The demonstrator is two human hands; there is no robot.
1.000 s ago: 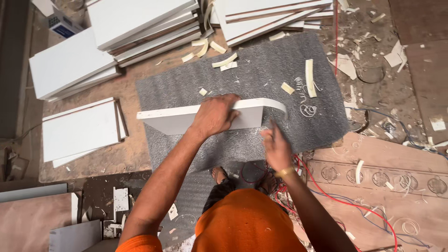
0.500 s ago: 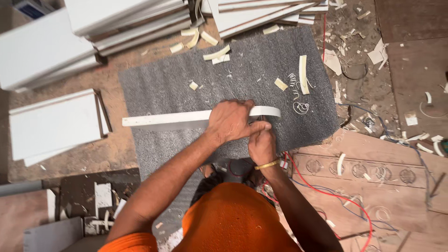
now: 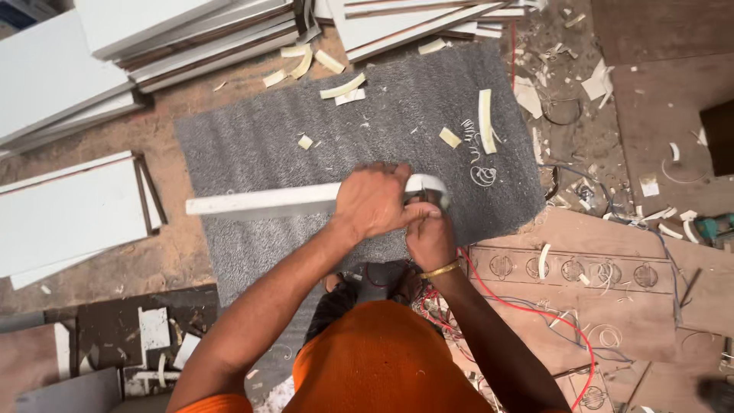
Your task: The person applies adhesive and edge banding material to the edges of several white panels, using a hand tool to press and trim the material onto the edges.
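A long white board [image 3: 260, 203] stands on its thin edge across a grey mat [image 3: 260, 145]. My left hand [image 3: 372, 203] clamps over the board near its right end. My right hand [image 3: 430, 237] sits just below and to the right, fingers closed at the board's end [image 3: 430, 183], where a strip of white edge band curls over the corner. What the right hand grips is hidden by the left hand's fingers.
Stacks of white panels [image 3: 168, 30] lie at the top and left [image 3: 69, 214]. Off-white edge-band offcuts [image 3: 486, 121] and shavings litter the mat. A red cable [image 3: 535, 313] runs over wooden boards with round cut-outs [image 3: 604, 271] on the right.
The board has been turned from showing its broad face to standing on edge. My right hand has moved up to the board's right end, under the left hand.
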